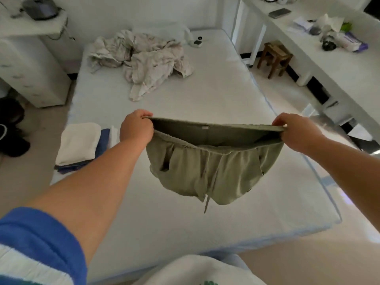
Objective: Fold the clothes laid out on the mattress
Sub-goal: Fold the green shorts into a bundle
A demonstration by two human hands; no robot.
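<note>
A pair of olive-green shorts (213,169) hangs in the air over the white mattress (205,99). My left hand (135,128) grips the left end of the waistband. My right hand (296,130) grips the right end, and the waistband is stretched wide between them. The legs and a drawstring dangle below. A crumpled pile of pale clothes (141,58) lies at the far end of the mattress. A folded stack, white cloth on top of blue (80,145), sits at the mattress's left edge.
A white drawer unit (30,75) stands left of the mattress, with dark items on the floor beside it. A wooden stool (274,57) and a long white cluttered shelf (329,48) are on the right. A small white device (197,41) lies near the far edge.
</note>
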